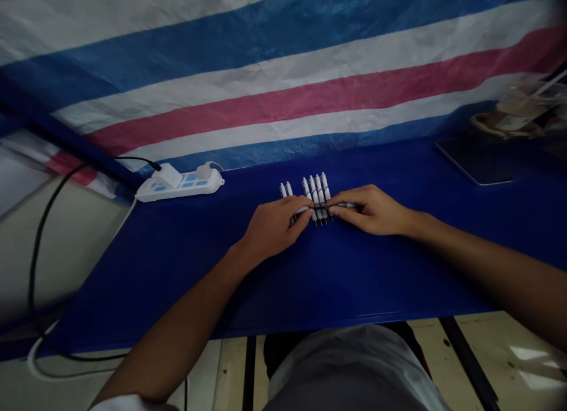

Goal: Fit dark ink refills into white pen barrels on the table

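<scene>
1. Left hand (277, 225) is curled palm-down on the blue table (336, 275), with its fingertips pinched on the near end of one of the pens (316, 198), at the left side of the row.
2. Right hand (370, 210) comes in from the other side, fingers mostly closed and pinching what looks like a thin pen part at the right edge of the row. The two sets of fingertips almost meet over the pens.
3. The pens are white with dark tips, laid side by side in a neat row pointing away from the person. Two sit a bit apart on the left of the main bunch.
4. Well left of the pens, at the far edge of the table, lies a white power strip (181, 183) with blue sockets and a plug in it. A black cable (38, 245) loops off it down the left side.
5. Behind the pens hangs a striped tarp (283, 74), blue, white and pink.
6. Far right of the pens there's a dark flat tablet-like thing (476, 160), and past it a blurry plastic cup (520, 110).
</scene>
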A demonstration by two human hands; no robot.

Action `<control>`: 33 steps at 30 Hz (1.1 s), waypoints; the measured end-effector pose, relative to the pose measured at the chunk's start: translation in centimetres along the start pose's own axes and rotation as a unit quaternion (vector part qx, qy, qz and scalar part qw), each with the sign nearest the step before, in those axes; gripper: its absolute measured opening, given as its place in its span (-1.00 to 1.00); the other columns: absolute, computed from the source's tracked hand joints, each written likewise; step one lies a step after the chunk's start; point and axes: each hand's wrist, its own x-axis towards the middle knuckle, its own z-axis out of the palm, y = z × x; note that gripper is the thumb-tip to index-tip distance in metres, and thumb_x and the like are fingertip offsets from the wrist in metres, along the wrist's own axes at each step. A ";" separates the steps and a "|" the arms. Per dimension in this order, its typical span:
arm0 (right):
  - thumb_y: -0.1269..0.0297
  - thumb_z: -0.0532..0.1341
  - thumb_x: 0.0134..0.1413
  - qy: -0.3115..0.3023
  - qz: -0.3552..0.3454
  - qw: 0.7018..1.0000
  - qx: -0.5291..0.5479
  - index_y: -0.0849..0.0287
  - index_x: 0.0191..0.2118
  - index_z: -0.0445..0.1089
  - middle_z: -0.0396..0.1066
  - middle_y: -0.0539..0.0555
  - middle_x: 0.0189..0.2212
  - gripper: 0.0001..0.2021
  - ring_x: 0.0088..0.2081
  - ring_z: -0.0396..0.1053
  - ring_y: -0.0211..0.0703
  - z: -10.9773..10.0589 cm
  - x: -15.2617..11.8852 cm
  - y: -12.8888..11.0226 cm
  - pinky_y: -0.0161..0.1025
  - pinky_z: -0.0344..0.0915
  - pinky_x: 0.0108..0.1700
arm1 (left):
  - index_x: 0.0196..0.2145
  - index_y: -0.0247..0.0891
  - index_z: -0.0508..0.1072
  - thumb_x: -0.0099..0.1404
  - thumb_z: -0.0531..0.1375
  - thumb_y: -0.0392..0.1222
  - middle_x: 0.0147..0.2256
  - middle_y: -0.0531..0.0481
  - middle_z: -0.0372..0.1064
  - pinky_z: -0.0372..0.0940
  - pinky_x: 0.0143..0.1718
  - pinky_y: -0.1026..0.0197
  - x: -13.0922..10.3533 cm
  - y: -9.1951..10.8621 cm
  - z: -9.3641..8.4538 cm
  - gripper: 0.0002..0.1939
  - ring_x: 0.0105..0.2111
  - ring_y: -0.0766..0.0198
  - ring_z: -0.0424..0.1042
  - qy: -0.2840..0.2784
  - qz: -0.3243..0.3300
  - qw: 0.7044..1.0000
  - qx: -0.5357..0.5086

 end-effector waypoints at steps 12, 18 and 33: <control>0.15 0.15 0.34 0.029 0.045 0.999 0.002 0.15 -0.26 0.42 0.24 -0.15 -0.63 -0.79 -0.65 0.06 -0.36 -0.3 -0.1 -0.8 -0.33 0.02 -0.55 | 0.00 -0.14 0.53 0.52 0.03 -0.06 -0.26 0.02 0.60 0.37 -0.23 0.20 0.1 0.0 -0.1 -0.69 -0.31 0.22 0.56 0.010 0.006 1.000 -0.009; 0.13 0.18 0.35 0.035 0.032 0.999 -0.015 0.16 -0.19 0.54 0.27 -0.15 -0.66 -0.75 -0.67 0.08 -0.36 -0.1 0.0 -0.6 -0.32 0.06 -0.54 | -0.02 -0.15 0.53 0.52 0.03 -0.05 -0.25 0.01 0.60 0.37 -0.24 0.20 0.1 -0.1 -0.1 -0.69 -0.31 0.21 0.56 0.006 0.002 1.000 -0.001; 0.20 0.24 0.27 0.025 0.036 0.999 -0.020 0.14 -0.16 0.45 0.59 0.08 -0.31 -0.85 -0.43 0.45 -0.18 0.8 0.0 -1.4 -0.26 0.28 -0.38 | -0.01 -0.16 0.43 0.53 0.07 -0.09 -0.22 0.00 0.59 0.40 -0.20 0.17 0.0 0.4 0.4 -0.79 -0.26 0.18 0.59 -0.040 0.011 0.999 -0.020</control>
